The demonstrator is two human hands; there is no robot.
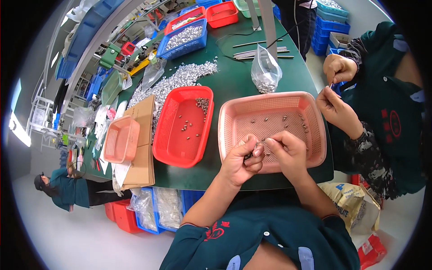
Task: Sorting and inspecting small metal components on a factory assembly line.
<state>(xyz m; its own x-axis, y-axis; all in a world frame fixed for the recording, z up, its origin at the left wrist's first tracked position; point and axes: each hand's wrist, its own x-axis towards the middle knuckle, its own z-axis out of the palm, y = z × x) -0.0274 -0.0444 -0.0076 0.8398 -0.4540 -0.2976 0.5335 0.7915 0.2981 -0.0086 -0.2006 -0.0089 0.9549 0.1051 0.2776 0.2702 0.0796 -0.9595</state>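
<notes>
I'm seeing the person working just right of centre in the frame, over the near side of the pink basket (235, 128). Left hand (243, 161) is curling its fingers and pinching a tiny part (260, 142); something dark is showing in the curl, too small to tell. Right hand (289, 153) is closing thumb and forefinger on the part from the other side. Fingertips are hiding its exact shape.

Loose pieces (285, 118) are lying scattered in the pink basket. More are sitting in the red basket (177, 146), left of centre, mostly bunching at its upper right.

Doing it well, my judgement: left should be bracing while right is doing the fine moving. Light fingertip pressure is looking best; hard squeezing is likely sending so small a part flying. Keeping both hands low over the pink basket is sensible, so any drop is landing inside. A co-worker's hand (338, 114) is working near, right of frame, so leaving room that side is wise.
</notes>
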